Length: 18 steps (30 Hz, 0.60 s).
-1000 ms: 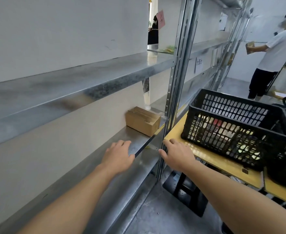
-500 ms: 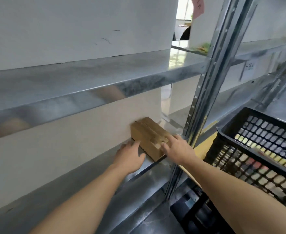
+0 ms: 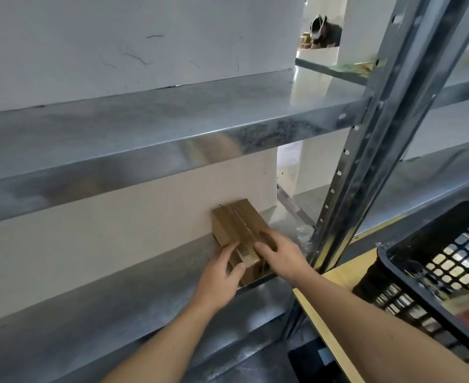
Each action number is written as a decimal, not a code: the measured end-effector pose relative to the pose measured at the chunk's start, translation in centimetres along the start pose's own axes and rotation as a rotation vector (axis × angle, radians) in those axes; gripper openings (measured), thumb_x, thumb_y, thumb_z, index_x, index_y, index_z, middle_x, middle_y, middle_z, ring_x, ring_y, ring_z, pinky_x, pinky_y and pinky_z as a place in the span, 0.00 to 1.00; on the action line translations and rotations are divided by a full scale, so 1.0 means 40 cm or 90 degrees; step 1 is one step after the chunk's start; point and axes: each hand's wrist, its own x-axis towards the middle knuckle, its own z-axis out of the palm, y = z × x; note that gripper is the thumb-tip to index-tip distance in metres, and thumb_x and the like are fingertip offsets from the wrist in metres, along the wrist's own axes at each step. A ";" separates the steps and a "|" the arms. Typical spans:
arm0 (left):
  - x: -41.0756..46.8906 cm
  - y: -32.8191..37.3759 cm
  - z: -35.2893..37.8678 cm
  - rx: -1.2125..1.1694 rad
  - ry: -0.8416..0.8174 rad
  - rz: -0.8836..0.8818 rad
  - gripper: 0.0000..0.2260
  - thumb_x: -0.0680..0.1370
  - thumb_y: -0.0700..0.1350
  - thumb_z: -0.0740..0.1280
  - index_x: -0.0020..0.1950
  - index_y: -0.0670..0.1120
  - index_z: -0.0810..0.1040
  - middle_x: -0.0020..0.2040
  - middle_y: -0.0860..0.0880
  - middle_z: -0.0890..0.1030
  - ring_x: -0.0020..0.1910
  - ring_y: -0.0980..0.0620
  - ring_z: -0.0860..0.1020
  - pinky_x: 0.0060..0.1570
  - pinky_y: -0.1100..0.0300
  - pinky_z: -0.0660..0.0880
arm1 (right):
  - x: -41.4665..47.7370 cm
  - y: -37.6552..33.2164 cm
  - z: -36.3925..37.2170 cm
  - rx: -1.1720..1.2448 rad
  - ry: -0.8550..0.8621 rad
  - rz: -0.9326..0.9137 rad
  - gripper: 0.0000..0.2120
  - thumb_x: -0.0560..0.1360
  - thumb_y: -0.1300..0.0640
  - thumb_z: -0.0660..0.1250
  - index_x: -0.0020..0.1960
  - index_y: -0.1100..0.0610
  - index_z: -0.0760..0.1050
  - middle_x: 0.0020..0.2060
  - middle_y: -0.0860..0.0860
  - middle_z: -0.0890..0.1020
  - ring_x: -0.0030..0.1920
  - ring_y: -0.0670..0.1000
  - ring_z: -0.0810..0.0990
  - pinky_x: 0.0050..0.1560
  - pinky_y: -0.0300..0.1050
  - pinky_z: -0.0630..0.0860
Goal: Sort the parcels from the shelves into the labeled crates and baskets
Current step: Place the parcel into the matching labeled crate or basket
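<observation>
Parcel: a small brown cardboard parcel [image 3: 238, 225], taped along its top, lies on the lower shelf [image 3: 117, 299] just left of the steel upright [image 3: 366, 175], with its near end at the shelf's front lip.
Left hand: the left hand [image 3: 222, 275] grips the parcel's end farther from the upright. Its fingers are over the top and its thumb is curled against the near face, beside a barcode label [image 3: 245, 251].
Right hand: the right hand [image 3: 285, 258] clasps the parcel's side nearer the upright, fingers wrapped over the edge.
Upper shelf: the upper shelf [image 3: 172, 120] meets the upright above the parcel.
Basket: a black lattice basket [image 3: 435, 258] sits right of the upright on a yellow board [image 3: 335, 277]. Its contents are blurred.
</observation>
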 end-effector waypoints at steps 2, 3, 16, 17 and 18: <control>0.003 0.000 0.011 -0.072 0.043 -0.012 0.19 0.81 0.42 0.65 0.70 0.55 0.71 0.63 0.59 0.72 0.61 0.62 0.69 0.52 0.83 0.59 | 0.001 0.004 0.003 0.039 0.011 -0.001 0.25 0.81 0.42 0.65 0.76 0.47 0.68 0.71 0.51 0.75 0.71 0.53 0.72 0.71 0.50 0.69; 0.006 0.000 0.017 -0.117 0.072 -0.018 0.18 0.81 0.40 0.65 0.67 0.56 0.71 0.62 0.60 0.72 0.61 0.62 0.70 0.52 0.84 0.59 | 0.000 0.007 0.003 0.067 0.015 0.002 0.25 0.81 0.42 0.65 0.76 0.47 0.68 0.71 0.49 0.75 0.71 0.52 0.72 0.71 0.49 0.69; -0.026 -0.022 -0.009 -0.439 0.188 -0.152 0.30 0.78 0.44 0.70 0.76 0.56 0.61 0.67 0.58 0.72 0.61 0.64 0.74 0.61 0.61 0.72 | -0.080 -0.009 0.077 0.589 -0.076 0.038 0.18 0.82 0.57 0.67 0.69 0.44 0.72 0.63 0.49 0.80 0.62 0.52 0.82 0.61 0.59 0.80; -0.038 -0.027 -0.009 -0.454 0.183 -0.155 0.30 0.78 0.45 0.69 0.77 0.57 0.60 0.68 0.60 0.72 0.63 0.64 0.74 0.64 0.59 0.72 | -0.083 -0.019 0.080 0.565 -0.080 0.035 0.17 0.82 0.57 0.66 0.69 0.44 0.73 0.63 0.49 0.80 0.61 0.52 0.82 0.63 0.58 0.80; -0.054 -0.036 -0.010 -0.455 0.185 -0.154 0.30 0.78 0.45 0.69 0.77 0.57 0.60 0.68 0.62 0.72 0.64 0.63 0.74 0.67 0.56 0.71 | -0.084 -0.028 0.086 0.524 -0.070 0.032 0.17 0.81 0.56 0.67 0.68 0.44 0.73 0.64 0.49 0.80 0.61 0.51 0.81 0.65 0.57 0.78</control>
